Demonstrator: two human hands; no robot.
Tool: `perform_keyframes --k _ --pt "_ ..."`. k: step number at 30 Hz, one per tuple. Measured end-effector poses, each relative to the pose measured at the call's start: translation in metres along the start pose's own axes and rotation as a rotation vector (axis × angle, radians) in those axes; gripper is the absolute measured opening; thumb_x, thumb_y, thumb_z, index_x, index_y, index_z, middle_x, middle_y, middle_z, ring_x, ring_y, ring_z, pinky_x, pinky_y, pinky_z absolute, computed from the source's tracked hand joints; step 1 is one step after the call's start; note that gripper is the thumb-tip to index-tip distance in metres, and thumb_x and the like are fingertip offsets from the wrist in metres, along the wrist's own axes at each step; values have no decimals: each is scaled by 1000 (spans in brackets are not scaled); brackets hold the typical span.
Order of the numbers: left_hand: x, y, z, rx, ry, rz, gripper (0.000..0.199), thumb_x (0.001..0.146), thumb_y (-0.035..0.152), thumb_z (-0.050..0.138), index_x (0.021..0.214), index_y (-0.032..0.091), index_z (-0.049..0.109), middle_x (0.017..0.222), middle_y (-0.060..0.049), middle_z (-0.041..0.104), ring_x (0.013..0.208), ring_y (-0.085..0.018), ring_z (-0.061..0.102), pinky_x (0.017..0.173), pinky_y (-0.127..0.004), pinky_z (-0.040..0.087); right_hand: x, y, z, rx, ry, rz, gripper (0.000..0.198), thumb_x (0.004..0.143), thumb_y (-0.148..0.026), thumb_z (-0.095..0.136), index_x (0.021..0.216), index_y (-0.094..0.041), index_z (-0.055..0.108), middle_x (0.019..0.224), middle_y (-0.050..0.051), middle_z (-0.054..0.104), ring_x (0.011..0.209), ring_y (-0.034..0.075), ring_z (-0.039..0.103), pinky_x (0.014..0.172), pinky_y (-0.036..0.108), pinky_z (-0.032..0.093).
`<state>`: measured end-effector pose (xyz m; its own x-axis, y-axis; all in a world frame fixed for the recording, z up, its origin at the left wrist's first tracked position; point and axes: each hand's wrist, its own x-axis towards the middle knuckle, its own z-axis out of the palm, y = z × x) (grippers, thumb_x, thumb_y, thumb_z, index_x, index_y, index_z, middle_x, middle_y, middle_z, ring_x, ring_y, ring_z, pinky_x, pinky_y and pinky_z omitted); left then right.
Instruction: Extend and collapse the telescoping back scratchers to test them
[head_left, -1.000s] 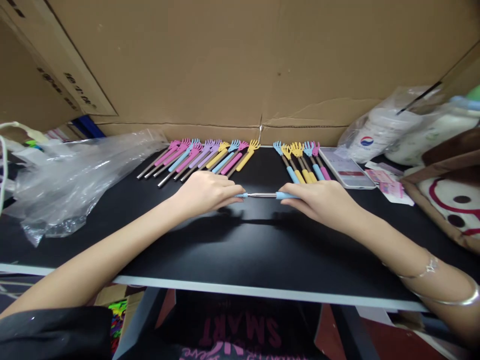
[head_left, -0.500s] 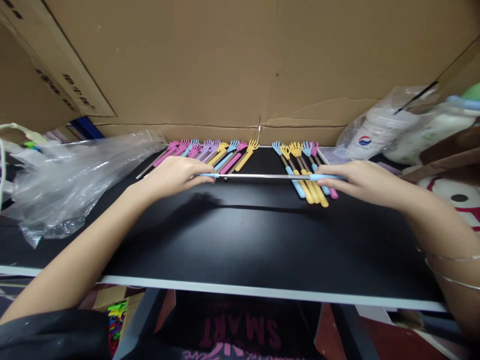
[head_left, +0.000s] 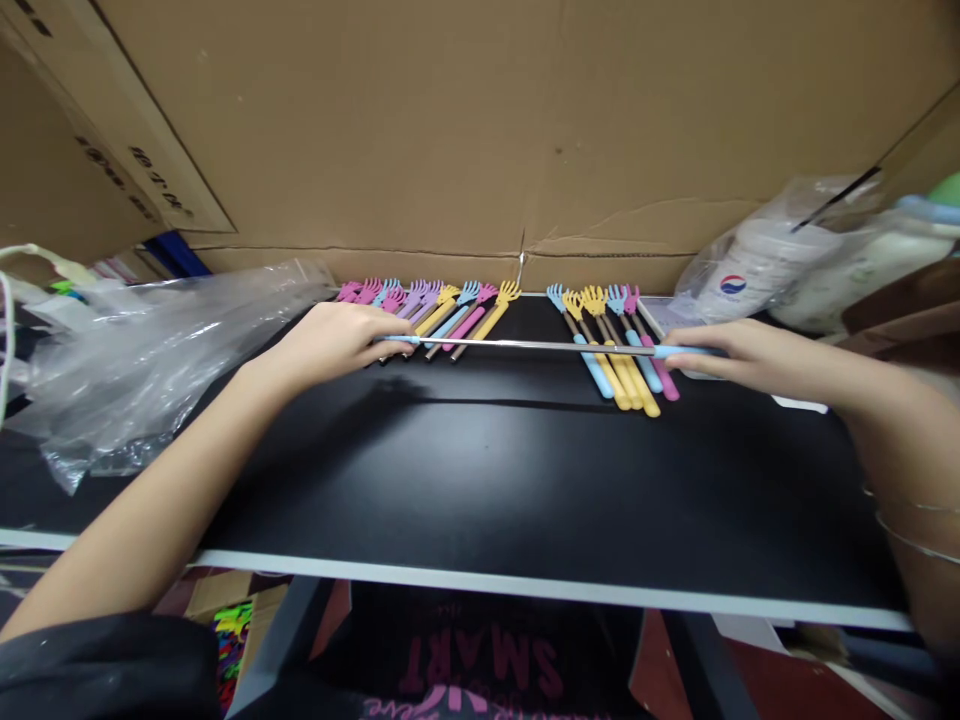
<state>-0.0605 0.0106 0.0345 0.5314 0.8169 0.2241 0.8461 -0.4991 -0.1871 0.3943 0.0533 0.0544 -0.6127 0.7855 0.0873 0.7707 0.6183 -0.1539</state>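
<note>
A telescopic back scratcher (head_left: 525,345) with light blue ends is stretched level above the table between my hands. My left hand (head_left: 341,338) is closed around its head end, which the fingers mostly hide. At the other end, my right hand (head_left: 724,350) grips the light blue handle. Behind the rod, several yellow, blue, pink and purple back scratchers (head_left: 450,312) lie in a row on the left. A second group of back scratchers (head_left: 619,365), with yellow, blue and pink handles, lies fanned on the right, partly crossed by the rod.
The black table (head_left: 465,490) has a pale front edge. A clear plastic bag (head_left: 142,350) lies at the left, and a bagged white cup (head_left: 742,275) stands at the right. Cardboard (head_left: 420,140) walls the back. Below left, a box (head_left: 236,630) holds colourful pieces.
My hands have moved further apart, the right one going right and the left one slightly left. The metal rod between them shows longer than before.
</note>
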Motion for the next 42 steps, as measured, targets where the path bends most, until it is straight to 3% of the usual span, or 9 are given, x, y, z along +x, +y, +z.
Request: perform_keyframes --k 3,6,10,12,23,28,32,35,42 --pt "1 2 1 7 43 14 47 97 51 28 104 26 67 96 -3 72 87 -18 66 64 -22 39 7 -10 3 94 -215 -59 52 92 -60 34 74 -21 64 71 3 65 63 12 58 63 24 42" --pt "3 22 5 -31 112 93 47 97 52 30 99 25 68 91 -2 73 83 -16 67 61 -21 38 12 -34 15 85 -124 -83 48 94 -57 33 84 -20 62 69 2 64 62 13 58 61 24 39" --pt "7 63 13 -71 162 311 42 98 46 34 88 21 67 73 0 70 65 -11 64 55 -22 33 13 -79 42 -111 -11 -177 40 97 -50 31 94 -23 60 71 2 67 62 15 61 56 24 34" --pt "8 77 16 -75 218 336 40 99 43 36 86 20 66 66 1 67 59 -10 61 52 -22 29 12 -95 52 -175 38 -201 40 97 -48 29 93 -23 60 66 1 66 59 15 61 53 23 31" --pt "8 90 8 -19 347 321 37 99 41 37 85 20 65 64 2 65 58 -9 60 50 -23 28 5 -113 54 -334 276 -267 44 99 -47 27 92 -21 62 65 0 68 53 13 60 48 24 26" --pt "5 75 -8 1 370 299 38 99 42 37 85 22 67 69 2 68 63 -10 62 52 -22 31 -5 -97 27 -436 335 -211 52 97 -54 22 89 -23 64 65 2 67 52 15 58 48 26 23" --pt "4 39 -6 87 343 166 49 99 49 28 90 23 68 79 -2 72 72 -13 65 52 -23 32 -4 -64 6 -413 219 -40 63 93 -64 14 85 -23 62 63 4 64 50 16 53 49 26 25" --pt "4 22 -1 106 247 118 54 98 53 23 92 24 68 83 -2 72 77 -15 66 53 -23 33 0 -52 2 -346 120 34 67 89 -70 12 83 -24 60 61 4 61 50 16 52 49 25 27" --pt "4 25 -5 147 205 122 53 99 52 22 90 23 66 81 -3 70 76 -16 65 54 -24 34 -1 -33 3 -358 136 56 66 87 -73 17 88 -25 62 66 7 63 54 19 53 49 27 27"
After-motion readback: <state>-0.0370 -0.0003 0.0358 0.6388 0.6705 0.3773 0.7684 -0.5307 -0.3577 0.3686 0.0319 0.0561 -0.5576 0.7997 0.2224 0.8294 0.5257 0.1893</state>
